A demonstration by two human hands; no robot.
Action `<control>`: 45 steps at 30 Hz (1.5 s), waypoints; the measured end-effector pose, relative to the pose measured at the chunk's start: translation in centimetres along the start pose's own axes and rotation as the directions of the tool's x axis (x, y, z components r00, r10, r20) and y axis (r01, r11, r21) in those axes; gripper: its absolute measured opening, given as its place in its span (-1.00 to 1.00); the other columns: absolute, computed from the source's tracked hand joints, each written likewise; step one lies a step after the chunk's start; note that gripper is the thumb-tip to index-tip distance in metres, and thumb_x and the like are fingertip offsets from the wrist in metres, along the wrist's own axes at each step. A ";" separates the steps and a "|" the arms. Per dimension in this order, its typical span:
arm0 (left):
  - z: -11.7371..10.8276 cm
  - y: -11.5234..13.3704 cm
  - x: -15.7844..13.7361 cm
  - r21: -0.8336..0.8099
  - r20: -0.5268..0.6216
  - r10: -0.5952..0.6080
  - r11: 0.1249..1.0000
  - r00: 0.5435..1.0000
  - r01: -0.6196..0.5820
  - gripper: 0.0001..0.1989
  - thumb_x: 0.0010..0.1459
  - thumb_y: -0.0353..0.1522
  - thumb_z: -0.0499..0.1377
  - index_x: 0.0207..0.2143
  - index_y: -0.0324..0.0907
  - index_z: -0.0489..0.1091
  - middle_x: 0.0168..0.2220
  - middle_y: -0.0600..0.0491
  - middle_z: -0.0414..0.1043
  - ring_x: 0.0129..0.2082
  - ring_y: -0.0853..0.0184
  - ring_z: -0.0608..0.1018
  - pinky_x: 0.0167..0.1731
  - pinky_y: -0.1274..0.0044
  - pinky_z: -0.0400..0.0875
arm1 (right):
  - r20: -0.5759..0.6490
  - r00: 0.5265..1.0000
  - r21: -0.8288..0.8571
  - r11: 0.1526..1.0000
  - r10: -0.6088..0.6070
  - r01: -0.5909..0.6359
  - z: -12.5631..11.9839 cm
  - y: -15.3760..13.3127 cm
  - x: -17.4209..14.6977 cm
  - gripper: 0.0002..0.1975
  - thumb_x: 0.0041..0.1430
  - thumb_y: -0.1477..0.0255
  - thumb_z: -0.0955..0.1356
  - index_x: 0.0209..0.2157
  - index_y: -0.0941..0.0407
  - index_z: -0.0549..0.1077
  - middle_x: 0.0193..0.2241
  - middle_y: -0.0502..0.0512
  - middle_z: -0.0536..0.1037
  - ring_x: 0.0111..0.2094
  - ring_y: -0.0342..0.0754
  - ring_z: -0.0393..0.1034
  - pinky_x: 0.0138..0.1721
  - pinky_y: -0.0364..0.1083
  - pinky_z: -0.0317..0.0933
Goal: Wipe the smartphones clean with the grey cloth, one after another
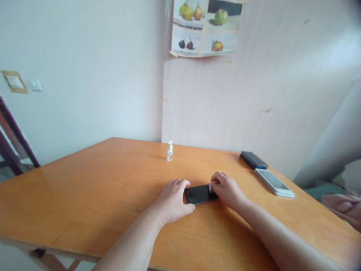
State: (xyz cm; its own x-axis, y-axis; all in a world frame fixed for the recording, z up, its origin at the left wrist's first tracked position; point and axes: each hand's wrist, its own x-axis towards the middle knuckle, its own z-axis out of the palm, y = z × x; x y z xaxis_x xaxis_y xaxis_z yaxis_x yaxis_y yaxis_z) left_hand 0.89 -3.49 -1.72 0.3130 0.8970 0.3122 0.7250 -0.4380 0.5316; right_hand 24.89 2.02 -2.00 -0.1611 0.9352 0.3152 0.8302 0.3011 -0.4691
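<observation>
A black smartphone lies flat on the wooden table, screen up, in front of me. My left hand grips its left end, thumb on the near edge and fingers on the far edge. At the phone's right end, my right hand is closed in a pinch. A small white piece, which looks like tissue or a wipe, shows at its fingertips against the screen; most of it is hidden by the fingers. Beyond the phone stands a small clear pump bottle, upright, touched by neither hand.
Toward the right edge of the table lie a dark phone on a blue case or second device and a white phone or tablet. A wall with a fruit poster rises behind. Cloth lies beyond the right edge.
</observation>
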 end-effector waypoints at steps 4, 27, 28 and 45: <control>0.0 0.2 -0.1 -0.008 -0.018 -0.028 1.000 0.999 0.027 -0.52 -0.13 -0.36 0.29 -0.08 -0.10 0.34 -0.04 -0.04 0.46 0.00 0.08 0.45 -0.01 0.34 0.31 | 0.028 0.988 -0.022 0.988 -0.155 0.156 0.1 -2.0 -1.4 -0.85 0.18 0.49 0.25 -0.32 0.11 0.46 -0.32 0.10 0.46 -0.29 -0.04 0.38 -0.23 -0.10 0.21; 1.3 -0.1 0.1 0.058 -0.067 -0.017 0.998 0.998 0.021 -0.16 -0.09 -0.19 0.25 0.24 -0.20 0.07 -0.01 -0.11 0.47 -0.04 0.05 0.48 -0.05 0.30 0.36 | 0.413 0.843 -0.226 0.858 -0.345 0.462 0.3 -5.3 -3.6 -0.52 0.41 0.18 0.06 0.31 -0.16 0.14 0.34 -0.03 0.12 0.35 0.15 -0.08 0.26 0.29 -0.07; 1.3 -0.1 0.1 0.055 -0.064 -0.017 0.998 0.998 0.020 -0.14 -0.10 -0.18 0.27 0.24 -0.21 0.06 -0.01 -0.11 0.47 -0.04 0.04 0.48 -0.05 0.30 0.36 | 0.398 0.864 -0.253 0.869 -0.308 0.426 0.1 -4.7 -3.4 -0.52 0.41 0.17 0.06 0.29 -0.16 0.17 0.33 -0.02 0.15 0.35 0.18 -0.08 0.25 0.33 -0.09; 1.1 -0.2 0.3 0.065 -0.034 -0.015 0.998 0.999 0.017 -0.17 -0.14 -0.13 0.30 0.18 -0.20 0.16 -0.03 -0.11 0.47 -0.06 0.05 0.48 -0.05 0.30 0.35 | 0.374 0.832 -0.103 0.874 -0.409 0.476 -1.5 -5.5 -4.1 -0.56 0.40 0.29 0.12 0.13 0.16 0.43 0.17 0.20 0.41 0.18 0.07 0.28 0.22 0.08 0.14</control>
State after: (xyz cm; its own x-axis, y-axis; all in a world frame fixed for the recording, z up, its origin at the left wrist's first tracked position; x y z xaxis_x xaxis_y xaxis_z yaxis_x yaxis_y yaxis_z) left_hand 1.52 -3.09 -2.63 0.2817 0.9008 0.3306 0.7683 -0.4181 0.4847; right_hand 21.77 -3.79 0.58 -0.6734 0.7249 0.1453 0.7037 0.6887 -0.1746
